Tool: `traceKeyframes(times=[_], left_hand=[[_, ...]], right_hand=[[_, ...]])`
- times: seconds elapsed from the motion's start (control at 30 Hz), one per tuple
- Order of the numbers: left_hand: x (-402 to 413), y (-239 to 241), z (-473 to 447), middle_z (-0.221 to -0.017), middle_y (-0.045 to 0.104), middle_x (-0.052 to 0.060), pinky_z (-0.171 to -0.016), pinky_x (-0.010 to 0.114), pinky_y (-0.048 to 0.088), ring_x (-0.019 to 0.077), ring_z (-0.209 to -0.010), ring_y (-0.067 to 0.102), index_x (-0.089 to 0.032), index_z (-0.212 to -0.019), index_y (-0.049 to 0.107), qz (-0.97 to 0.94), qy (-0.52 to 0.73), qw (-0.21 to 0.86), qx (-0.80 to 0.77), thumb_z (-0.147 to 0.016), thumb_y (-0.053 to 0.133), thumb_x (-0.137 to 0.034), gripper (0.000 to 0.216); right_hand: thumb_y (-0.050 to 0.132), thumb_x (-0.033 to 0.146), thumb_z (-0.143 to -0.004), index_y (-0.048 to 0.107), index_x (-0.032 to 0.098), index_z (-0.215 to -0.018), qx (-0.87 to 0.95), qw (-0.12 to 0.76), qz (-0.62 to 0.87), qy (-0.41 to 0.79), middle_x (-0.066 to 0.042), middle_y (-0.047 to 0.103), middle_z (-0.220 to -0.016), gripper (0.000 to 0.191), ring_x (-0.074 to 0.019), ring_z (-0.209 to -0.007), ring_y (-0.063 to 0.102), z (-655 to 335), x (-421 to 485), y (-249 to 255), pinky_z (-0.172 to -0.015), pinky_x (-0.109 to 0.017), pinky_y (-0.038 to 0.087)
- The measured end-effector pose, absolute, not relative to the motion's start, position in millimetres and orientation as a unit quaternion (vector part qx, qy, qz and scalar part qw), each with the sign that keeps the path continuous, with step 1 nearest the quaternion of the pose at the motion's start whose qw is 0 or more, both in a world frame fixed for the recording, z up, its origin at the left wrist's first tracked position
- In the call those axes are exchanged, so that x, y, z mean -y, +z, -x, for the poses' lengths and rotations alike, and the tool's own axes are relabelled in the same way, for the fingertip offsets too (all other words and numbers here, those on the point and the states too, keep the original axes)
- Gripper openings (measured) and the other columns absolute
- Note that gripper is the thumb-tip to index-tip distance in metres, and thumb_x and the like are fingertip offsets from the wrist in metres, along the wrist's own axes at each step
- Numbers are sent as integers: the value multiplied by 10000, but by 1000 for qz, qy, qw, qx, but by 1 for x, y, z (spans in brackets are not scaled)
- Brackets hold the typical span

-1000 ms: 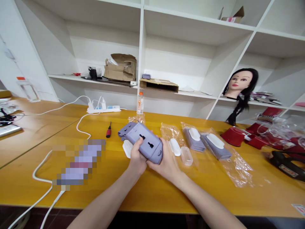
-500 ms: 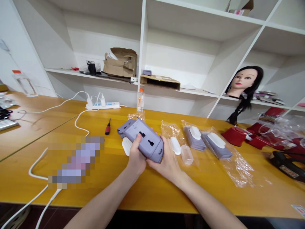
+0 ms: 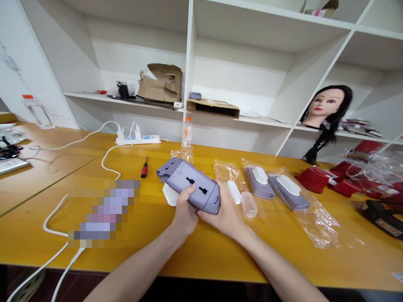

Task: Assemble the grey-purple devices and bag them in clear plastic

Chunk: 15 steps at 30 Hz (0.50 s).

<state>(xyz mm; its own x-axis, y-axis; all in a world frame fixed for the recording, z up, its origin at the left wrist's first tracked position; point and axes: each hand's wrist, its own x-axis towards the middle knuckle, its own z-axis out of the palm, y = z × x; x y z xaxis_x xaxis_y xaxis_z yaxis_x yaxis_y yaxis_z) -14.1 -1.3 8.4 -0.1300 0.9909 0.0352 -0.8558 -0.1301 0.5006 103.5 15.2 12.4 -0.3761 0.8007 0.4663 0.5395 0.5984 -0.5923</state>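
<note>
A purple plastic case point(image 3: 189, 178) with two black keyhole-shaped slots is held tilted above the table, a flap or thinner part sticking out at its far left end. My left hand point(image 3: 185, 209) grips its near side, thumb on the face by the slots. Around the right end, my right hand point(image 3: 225, 209) is wrapped. Under the case's left part a white plastic piece point(image 3: 170, 195) partly shows. Just right of my right hand lie a white oval lid point(image 3: 233, 192) and a clear plastic cup point(image 3: 248, 204).
Two bagged purple cases point(image 3: 258, 182) with white lids lie to the right, beside red items point(image 3: 311, 179). A red screwdriver point(image 3: 144, 167), a blurred-out device point(image 3: 107, 209) with white cables and a power strip point(image 3: 138, 139) are leftward. A bottle point(image 3: 187, 132) stands behind.
The case has turned slightly and lies flatter in both hands, its far end lower. Both hands keep their hold. The whole view has shifted a little.
</note>
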Motion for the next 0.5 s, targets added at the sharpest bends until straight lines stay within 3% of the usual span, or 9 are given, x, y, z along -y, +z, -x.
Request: traceKeyframes(times=[0.13,0.3,0.4,0.5], left_hand=[[0,8,14,-1022,653,67,-872,387,438,249,-990,582,-177,-1143,549,-181,733,632,-173,-726,533,-268,427],[-1,16,19,-1024,654,67,-903,388,417,252,-1025,569,-182,-1141,549,-212,749,614,-129,-731,537,-238,414],[-4,20,24,-1027,654,55,-916,372,409,239,-1040,559,-191,-1124,554,-191,768,593,-147,-715,574,-239,412],[-9,19,28,-974,667,40,-895,361,425,212,-978,584,-194,-1060,579,-150,777,581,-189,-711,598,-245,353]], right_hand=[[705,306,-562,266,246,-1259,817,378,401,168,-89,431,-1188,826,-266,-1077,476,-102,-17,11,-897,-445,417],[712,233,-545,227,257,-1294,794,443,374,186,-99,384,-1257,892,-275,-1178,405,-96,-17,9,-974,-459,354],[723,252,-564,208,271,-1323,774,461,328,285,-94,345,-1316,917,-262,-1214,375,-97,-18,12,-985,-433,352],[669,311,-654,263,267,-1295,698,490,295,431,-89,427,-1261,760,-232,-1097,500,-99,-21,16,-884,-394,442]])
